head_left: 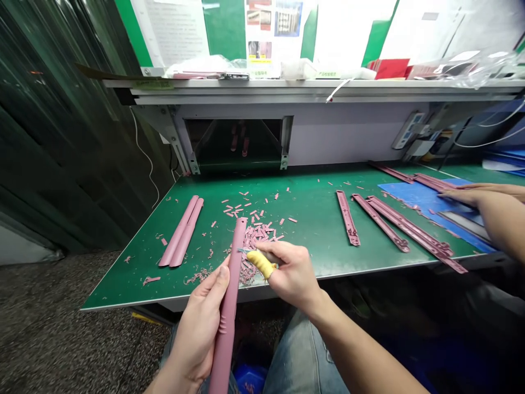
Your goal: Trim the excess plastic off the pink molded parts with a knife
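Note:
My left hand (203, 320) grips a long pink plastic bar (228, 306), which stands nearly upright and reaches past the table's front edge. My right hand (293, 273) is closed on a small knife with a yellow wrapped handle (260, 264), and its thin blade (243, 250) touches or nearly touches the bar's upper part. Pink plastic trimmings (256, 241) lie heaped on the green workbench (311, 210) just beyond my hands. Two similar pink bars (180, 232) lie side by side to the left.
Several long pink ribbed bars (410, 227) lie to the right. A co-worker's hand (463, 194) rests on a blue mat (426, 200) at the right edge. A shelf (287, 85) with papers runs along the back. A blue bin (250, 377) sits below, near my knees.

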Available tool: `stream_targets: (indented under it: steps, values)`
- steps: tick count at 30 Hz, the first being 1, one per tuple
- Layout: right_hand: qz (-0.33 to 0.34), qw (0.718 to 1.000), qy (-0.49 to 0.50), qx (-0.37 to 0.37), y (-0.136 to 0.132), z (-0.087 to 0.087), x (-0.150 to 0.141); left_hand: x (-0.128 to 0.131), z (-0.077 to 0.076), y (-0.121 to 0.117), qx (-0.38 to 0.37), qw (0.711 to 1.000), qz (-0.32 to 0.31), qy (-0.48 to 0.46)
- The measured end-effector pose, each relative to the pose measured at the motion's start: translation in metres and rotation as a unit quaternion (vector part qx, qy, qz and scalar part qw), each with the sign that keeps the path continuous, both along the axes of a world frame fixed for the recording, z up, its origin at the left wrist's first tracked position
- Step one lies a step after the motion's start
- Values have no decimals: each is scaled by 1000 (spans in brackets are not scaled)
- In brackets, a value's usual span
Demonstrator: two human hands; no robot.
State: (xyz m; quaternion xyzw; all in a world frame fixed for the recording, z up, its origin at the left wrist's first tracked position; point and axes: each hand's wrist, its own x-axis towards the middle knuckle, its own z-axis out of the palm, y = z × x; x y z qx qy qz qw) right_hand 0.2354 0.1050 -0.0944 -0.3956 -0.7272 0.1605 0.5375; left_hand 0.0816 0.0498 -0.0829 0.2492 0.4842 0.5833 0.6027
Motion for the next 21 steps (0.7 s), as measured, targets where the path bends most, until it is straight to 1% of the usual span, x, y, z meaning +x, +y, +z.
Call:
stream_targets:
  steps: [3, 6, 8, 10, 13, 15, 18, 21]
  values:
    - [-34, 999, 21, 11, 16, 8, 10, 3, -1, -9, -46, 998, -39, -9]
    - [-64, 997, 51, 6, 26, 13, 22, 2, -3, -17, -28, 998, -56, -25]
    - [-47, 998, 44, -28, 27, 13, 27, -2, -5, -18, -16, 997, -71, -13]
    - [-7, 998, 20, -59, 23, 10, 25, -7, -8, -16, -36, 997, -71, 16]
    - [52, 995, -51, -67, 14, 3, 12, -13, -16, -10, -59, 996, -59, 40]
    - [66, 989, -120, -53, 11, -1, 1, -15, -21, -8, -53, 996, -62, 34]
    - [40, 973, -228, -19, 12, 0, -11, -15, -27, -9, -47, 996, -71, 11]
    - [4, 951, -310, -2, 17, 6, -15, -15, -31, -12, -36, 997, -63, -25]
